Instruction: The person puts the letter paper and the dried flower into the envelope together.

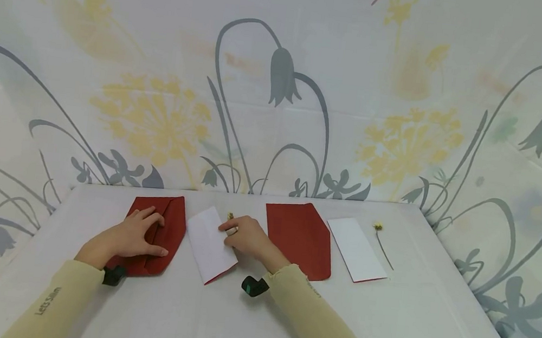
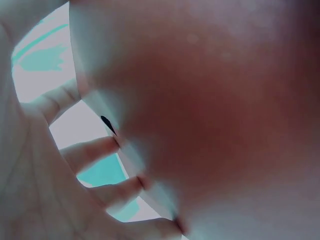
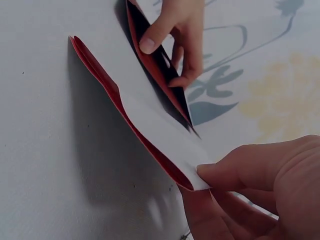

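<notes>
In the head view my left hand (image 1: pixel 135 232) rests spread over a red envelope (image 1: pixel 174 225) at the left. The right wrist view shows that envelope's mouth gaping, with the left thumb against its inner side and the other fingers at the opposite edge. Straight left fingers (image 2: pixel 100 152) touch a paper edge in the left wrist view; the rest there is blurred. Beside the envelope, my right hand (image 1: pixel 249 237) pinches a folded white card (image 3: pixel 150 120) with a red inside, thumb on top and fingers underneath. The card is tilted, its far end towards the left.
A second red envelope (image 1: pixel 298 239) lies right of my right hand, partly behind the forearm. Next to it are another folded white card (image 1: pixel 356 249) and a dried yellow flower (image 1: pixel 379 227) on a thin stem. Another small flower head (image 1: pixel 230 215) shows just beyond my right fingers.
</notes>
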`<state>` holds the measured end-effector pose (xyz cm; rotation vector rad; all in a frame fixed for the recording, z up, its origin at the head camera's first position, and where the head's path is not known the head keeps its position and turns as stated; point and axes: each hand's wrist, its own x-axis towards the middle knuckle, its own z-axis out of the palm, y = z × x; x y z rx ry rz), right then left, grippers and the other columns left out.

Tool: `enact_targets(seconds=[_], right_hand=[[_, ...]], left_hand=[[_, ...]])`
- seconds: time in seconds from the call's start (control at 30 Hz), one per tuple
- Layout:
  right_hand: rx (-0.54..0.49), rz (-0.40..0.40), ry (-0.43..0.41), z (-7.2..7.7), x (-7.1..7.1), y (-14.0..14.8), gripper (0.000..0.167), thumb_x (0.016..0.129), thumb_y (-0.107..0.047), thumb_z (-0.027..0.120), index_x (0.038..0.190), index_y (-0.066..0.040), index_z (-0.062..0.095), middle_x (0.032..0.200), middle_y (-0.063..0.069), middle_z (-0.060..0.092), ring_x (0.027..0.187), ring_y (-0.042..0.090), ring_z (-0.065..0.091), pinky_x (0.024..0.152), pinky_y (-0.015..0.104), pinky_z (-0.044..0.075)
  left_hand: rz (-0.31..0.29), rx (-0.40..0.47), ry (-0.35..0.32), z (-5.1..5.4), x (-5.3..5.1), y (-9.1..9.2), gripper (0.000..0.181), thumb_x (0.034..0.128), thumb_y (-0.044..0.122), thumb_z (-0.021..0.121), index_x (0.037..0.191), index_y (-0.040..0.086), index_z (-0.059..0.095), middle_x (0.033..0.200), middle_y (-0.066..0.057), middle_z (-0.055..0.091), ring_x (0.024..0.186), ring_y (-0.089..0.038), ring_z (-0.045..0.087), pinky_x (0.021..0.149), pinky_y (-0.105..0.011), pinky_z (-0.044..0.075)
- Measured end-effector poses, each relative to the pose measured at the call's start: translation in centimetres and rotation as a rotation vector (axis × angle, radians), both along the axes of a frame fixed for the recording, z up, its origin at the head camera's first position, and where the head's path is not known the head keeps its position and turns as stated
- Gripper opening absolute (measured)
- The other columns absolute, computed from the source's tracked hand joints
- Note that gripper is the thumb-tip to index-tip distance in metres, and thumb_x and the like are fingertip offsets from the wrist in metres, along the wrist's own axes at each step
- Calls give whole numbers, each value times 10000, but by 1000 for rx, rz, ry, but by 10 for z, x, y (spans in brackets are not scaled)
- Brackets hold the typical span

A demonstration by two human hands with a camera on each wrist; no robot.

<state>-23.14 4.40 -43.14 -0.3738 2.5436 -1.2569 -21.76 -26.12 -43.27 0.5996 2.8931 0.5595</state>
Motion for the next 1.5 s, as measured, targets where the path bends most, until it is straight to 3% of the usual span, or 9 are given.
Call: enact_targets(seconds=[0.2,0.37,0.53,0.77,0.9,1.07,1.3,1.4,1.5], right_hand=[[-36,-13,-13,3,-1,4,295,857,-49,725,1138,-135,747,1284,89,612,797,125,635,633,263,499],[-80,-35,-2,8,-1,5,319,884,-32,705,1191,-116,722,1348,86,588,792,127,665,693,279,541],[-140,-60,17,8,-1,2,347,885,-12,694,1218,-107,699,1262,92,624,775,120,666,668,276,542],[-234,-143,54,10,-1,-17,430,856,29,657,1260,-113,680,1087,49,650,663,101,582,550,237,442],[-292,-193,37,9,-1,-31,472,838,53,638,1290,-84,657,1123,51,682,660,85,621,566,222,461],[-335,-249,24,5,1,-51,485,825,68,633,1297,-48,641,1018,80,702,668,88,627,564,217,472],[-227,-246,272,0,8,-72,458,791,59,635,1245,9,662,1201,152,641,818,123,670,646,176,484],[-191,-230,327,1,13,-78,433,785,46,640,1217,26,673,1172,153,648,836,152,684,684,178,486],[-93,-213,396,3,16,-84,411,770,11,650,1179,26,695,1141,134,666,905,173,668,734,210,505]], left_hand=[[-5,31,-53,5,-1,-4,375,841,254,721,1138,97,552,1460,-391,313,1313,-649,260,970,-710,357],[-14,36,-76,9,-3,-4,328,850,163,664,1153,82,569,1466,-386,317,1342,-583,270,975,-675,386],[-3,4,-87,10,-4,-3,333,856,172,665,1166,83,581,1459,-382,327,1336,-569,285,964,-666,405],[17,-27,-101,17,-4,2,352,851,188,673,1177,80,595,1434,-376,355,1295,-561,337,962,-658,407],[22,-31,-101,17,-4,3,357,851,198,675,1183,90,598,1450,-376,342,1311,-569,326,974,-663,396],[17,-42,-78,16,-6,3,358,852,220,678,1180,96,602,1439,-368,363,1294,-551,361,972,-649,406],[14,-44,-62,14,-7,2,355,847,234,676,1165,92,605,1408,-368,392,1271,-537,389,967,-648,408],[17,-42,-69,14,-7,2,356,848,235,675,1167,93,607,1419,-375,379,1281,-548,378,971,-653,405],[22,-40,-79,14,-7,1,361,847,234,678,1172,92,609,1431,-381,366,1295,-560,363,973,-664,401]])
